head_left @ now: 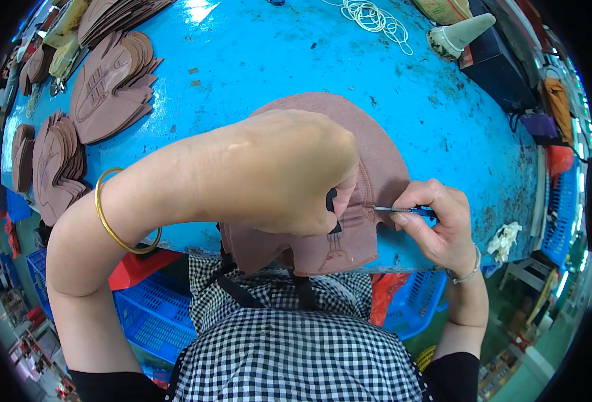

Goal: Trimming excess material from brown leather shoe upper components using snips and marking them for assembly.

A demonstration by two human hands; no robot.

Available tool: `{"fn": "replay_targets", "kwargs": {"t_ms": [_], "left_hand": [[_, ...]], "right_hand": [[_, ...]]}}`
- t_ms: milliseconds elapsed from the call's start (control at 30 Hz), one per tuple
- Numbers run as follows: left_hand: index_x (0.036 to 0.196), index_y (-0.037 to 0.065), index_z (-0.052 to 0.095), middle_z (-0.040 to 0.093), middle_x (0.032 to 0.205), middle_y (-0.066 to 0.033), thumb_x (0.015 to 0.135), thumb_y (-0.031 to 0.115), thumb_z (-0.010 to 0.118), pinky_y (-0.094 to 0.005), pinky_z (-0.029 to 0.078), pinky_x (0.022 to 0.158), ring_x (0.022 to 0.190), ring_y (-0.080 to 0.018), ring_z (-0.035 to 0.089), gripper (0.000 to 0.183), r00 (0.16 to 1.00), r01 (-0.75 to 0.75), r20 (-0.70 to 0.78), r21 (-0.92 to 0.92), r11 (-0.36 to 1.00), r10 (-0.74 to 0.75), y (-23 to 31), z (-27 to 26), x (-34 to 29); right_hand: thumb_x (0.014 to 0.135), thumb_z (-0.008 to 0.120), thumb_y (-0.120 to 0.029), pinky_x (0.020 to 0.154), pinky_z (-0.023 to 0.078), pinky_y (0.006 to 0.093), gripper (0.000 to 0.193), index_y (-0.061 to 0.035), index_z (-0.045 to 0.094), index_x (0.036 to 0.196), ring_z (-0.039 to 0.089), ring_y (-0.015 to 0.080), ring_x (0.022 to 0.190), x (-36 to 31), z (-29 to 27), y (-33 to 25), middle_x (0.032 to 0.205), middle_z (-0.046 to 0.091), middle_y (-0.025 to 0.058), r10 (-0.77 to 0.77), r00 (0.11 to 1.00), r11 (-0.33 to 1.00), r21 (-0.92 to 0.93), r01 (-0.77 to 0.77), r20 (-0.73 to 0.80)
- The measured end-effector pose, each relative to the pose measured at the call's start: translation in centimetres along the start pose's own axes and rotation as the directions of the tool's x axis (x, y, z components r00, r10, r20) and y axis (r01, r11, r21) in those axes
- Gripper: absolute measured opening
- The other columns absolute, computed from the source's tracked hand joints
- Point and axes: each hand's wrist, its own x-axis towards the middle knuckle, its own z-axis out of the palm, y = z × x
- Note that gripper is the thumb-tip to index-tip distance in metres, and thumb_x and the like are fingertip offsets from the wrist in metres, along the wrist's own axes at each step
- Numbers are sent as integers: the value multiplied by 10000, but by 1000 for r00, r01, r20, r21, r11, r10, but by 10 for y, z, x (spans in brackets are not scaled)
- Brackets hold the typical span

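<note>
A brown suede-like cut piece [383,147] with stitched lines and slits lies on the blue table in front of me. My left hand [296,174] reaches across it, fingers curled down and closed on a small black thing [337,228], mostly hidden, so I cannot tell its kind. My right hand [435,218] pinches a slim tool [413,211] with a dark blue handle and a thin metal shaft. Its tip touches or hovers just over the piece beside a stitched line; I cannot tell which.
Stacks of similar brown pieces [112,94] stand at the left of the blue table [256,53]. White cord [370,19] lies at the back, with a grey cone [460,35] and a dark box [500,74] to its right. Crumpled white material [505,241] sits at the right edge. Blue baskets [154,311] stand below.
</note>
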Motion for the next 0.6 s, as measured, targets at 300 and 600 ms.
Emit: {"fn": "replay_targets", "kwargs": {"t_ms": [300,600], "left_hand": [[644,16,610,586,604,-148,653,125,695,-393,495,632,625,-348,579,139,993,-79,104,244,967,55,8,-10,17],[708,16,637,589,623,-151,657,140,707,-400,476,585,617,-331,590,151,984,-79,-136,261,962,118,-10,-9,4]], "right_hand": [[698,679,-126,496,457,342,146,-121,591,814,555,194,606,26,-1,-14,672,494,31,-215,937,849,-422,318,274],[714,648,-94,463,435,332,142,-112,529,789,550,192,598,36,0,-11,657,472,31,-235,929,878,-346,330,287]]}}
